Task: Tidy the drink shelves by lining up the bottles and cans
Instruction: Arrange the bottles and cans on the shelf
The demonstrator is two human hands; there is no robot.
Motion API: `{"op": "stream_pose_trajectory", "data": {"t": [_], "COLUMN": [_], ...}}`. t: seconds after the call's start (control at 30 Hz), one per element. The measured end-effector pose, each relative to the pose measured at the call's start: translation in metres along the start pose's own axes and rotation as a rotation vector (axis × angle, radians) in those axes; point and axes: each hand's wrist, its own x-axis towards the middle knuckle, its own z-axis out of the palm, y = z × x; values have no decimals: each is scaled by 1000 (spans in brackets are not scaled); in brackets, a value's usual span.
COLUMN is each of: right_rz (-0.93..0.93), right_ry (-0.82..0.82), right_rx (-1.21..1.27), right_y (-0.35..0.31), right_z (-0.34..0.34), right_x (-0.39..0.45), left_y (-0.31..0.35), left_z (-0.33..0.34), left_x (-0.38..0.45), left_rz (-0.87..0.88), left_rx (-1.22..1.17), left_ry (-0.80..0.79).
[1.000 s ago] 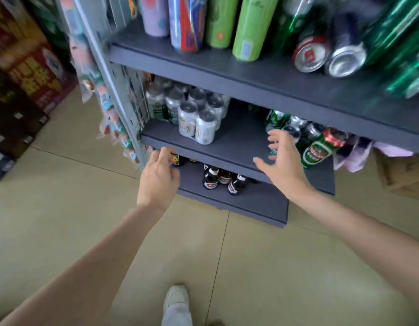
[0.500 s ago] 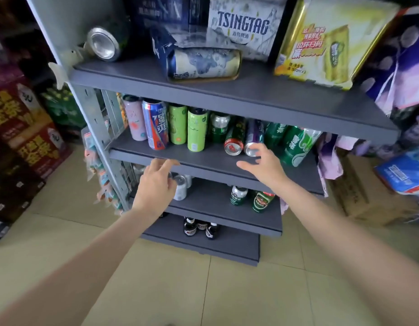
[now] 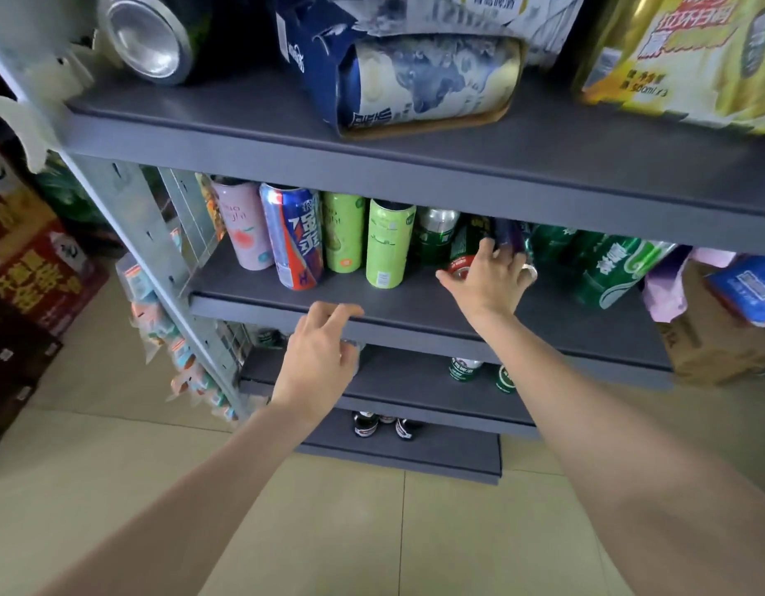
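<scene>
Green and purple cans [image 3: 507, 238] lie toppled at the right of the middle shelf [image 3: 415, 311], and the right hand [image 3: 490, 279] has now reached in among them, fingers spread over a red-topped can [image 3: 460, 262], not yet gripping. The left hand [image 3: 318, 357], relaxed and holding nothing, has risen to the shelf's front edge, so righting these cans looks like the next step.

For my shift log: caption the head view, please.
Right hand reaches the tipped cans on the shelf.
</scene>
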Motion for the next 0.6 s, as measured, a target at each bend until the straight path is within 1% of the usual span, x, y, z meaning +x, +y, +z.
{"op": "stream_pose_trajectory", "data": {"t": [0.1,0.2,0.3,0.4,0.5,0.6], "right_rz": [40,21,-5,-12,32,104], "right_ry": [38,95,130,128,112,53], "right_rx": [-63,-106,-84,-42,93,355], "right_y": [-7,-6,-3,3,14,28], "right_z": [9,17,19,18,15,13], "right_x": [10,13,11,1,-19,-44], "left_y": [-16,-28,-29,-18,-10,-5], "left_z": [4,15,27,39,47,52], "left_x": [10,14,16,19,21,19], "left_rz": [-54,-96,-92,-65,-51,-79], "left_rx": [-27,-48,-69,-61,-44,-41], "left_ry": [16,15,-3,-29,-38,-40]}}
